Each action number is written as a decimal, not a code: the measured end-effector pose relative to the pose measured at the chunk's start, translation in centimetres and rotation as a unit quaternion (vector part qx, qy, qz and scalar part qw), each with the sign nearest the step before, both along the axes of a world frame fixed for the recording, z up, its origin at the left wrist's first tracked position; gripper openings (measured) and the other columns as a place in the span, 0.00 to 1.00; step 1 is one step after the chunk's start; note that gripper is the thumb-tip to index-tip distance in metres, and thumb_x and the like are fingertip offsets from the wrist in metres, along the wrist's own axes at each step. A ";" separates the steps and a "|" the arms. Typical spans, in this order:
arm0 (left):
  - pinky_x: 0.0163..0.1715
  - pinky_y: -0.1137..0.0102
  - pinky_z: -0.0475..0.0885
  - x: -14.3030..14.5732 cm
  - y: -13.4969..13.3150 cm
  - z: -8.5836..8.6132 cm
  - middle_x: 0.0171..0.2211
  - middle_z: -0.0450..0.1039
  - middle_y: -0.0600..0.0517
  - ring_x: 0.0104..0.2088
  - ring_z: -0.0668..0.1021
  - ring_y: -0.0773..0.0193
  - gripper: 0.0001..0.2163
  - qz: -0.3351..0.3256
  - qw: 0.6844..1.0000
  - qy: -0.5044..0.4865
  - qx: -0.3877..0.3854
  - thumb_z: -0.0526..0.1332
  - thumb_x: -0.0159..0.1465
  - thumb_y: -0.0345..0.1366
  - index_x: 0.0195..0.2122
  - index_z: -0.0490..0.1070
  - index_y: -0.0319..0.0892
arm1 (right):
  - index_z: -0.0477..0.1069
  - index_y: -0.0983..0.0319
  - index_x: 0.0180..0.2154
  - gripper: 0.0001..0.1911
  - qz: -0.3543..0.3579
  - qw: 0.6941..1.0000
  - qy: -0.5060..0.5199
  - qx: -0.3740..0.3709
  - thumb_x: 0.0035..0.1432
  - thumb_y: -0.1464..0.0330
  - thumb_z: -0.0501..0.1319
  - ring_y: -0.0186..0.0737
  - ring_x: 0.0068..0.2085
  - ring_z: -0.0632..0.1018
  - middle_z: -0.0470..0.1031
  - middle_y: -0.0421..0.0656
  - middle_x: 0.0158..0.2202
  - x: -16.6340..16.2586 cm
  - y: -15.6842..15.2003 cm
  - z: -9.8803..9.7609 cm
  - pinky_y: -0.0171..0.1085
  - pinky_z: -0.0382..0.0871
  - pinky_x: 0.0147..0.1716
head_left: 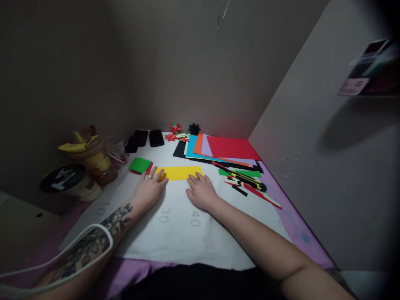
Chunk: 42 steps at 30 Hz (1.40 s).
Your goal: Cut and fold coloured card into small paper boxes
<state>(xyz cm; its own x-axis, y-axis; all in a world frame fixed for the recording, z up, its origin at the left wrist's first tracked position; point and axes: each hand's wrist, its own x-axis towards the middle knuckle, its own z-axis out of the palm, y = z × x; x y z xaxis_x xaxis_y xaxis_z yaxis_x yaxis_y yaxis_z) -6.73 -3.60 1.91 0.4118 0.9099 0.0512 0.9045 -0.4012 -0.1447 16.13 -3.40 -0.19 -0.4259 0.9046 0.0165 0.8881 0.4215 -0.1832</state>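
Note:
A strip of yellow paper (pixel 178 172) lies flat across the white sheet in front of me. On its left end rests my left hand (pixel 150 187), fingers spread and a ring showing on one of them. My right hand (pixel 201 190) lies over the lower right part of the strip, also with its fingers spread and a ring on one. Just beyond the left fingers sits a small stack of green paper (pixel 140 165) with red paper under it. Neither hand is closed around anything.
To the right lie a yellow-and-black utility knife (pixel 250 181), a green strip (pixel 254 173) and paper scraps. Behind are fanned colored sheets (pixel 231 148), folded paper stars (pixel 176 128) and a black phone-like object (pixel 156 138). A pot (pixel 90 152) stands left; a white cable (pixel 108 235) crosses my left forearm.

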 end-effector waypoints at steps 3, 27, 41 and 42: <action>0.52 0.45 0.58 -1.3 -0.5 0.1 0.62 0.59 0.43 0.63 0.57 0.40 0.20 0.026 1.000 -0.008 -0.002 0.48 0.63 0.28 0.52 0.72 0.47 | 0.61 0.61 0.60 0.26 -0.036 0.999 -0.015 -0.010 0.63 0.60 0.49 0.53 0.66 0.51 0.58 0.46 0.64 1.8 -0.1 0.0 0.55 0.42 0.61; 0.60 0.46 0.52 4.0 -0.7 -0.3 0.66 0.52 0.45 0.65 0.53 0.46 0.25 -0.031 0.995 -0.096 -0.013 0.50 0.66 0.40 0.64 0.55 0.44 | 0.76 0.61 0.40 0.13 -0.251 0.959 0.070 0.115 0.56 0.71 0.54 0.47 0.47 0.71 0.76 0.48 0.43 16.9 3.6 0.4 0.40 0.62 0.46; 0.58 0.37 0.45 8.8 2.2 -2.4 0.68 0.42 0.48 0.67 0.44 0.40 0.31 -0.049 0.984 -0.103 -0.137 0.42 0.65 0.58 0.67 0.47 0.51 | 0.70 0.62 0.50 0.19 -0.193 0.977 0.065 0.066 0.56 0.72 0.58 0.44 0.48 0.71 0.73 0.49 0.48 18.3 4.4 -0.4 0.38 0.61 0.46; 0.58 0.37 0.45 8.8 2.1 -2.4 0.68 0.43 0.48 0.67 0.45 0.41 0.31 -0.046 0.984 -0.105 -0.134 0.42 0.65 0.58 0.67 0.48 0.51 | 0.70 0.61 0.51 0.20 -0.182 0.978 0.063 0.082 0.56 0.72 0.57 0.44 0.48 0.71 0.72 0.48 0.48 17.8 4.1 0.0 0.38 0.61 0.47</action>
<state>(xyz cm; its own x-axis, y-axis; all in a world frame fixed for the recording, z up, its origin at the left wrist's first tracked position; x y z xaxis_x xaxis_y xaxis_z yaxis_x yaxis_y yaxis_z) 2.03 -1.46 -0.46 0.4987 0.8619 -0.0923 0.8613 -0.4807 0.1644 33.92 0.69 -0.18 -0.0605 0.9769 0.2048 0.9597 0.1134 -0.2572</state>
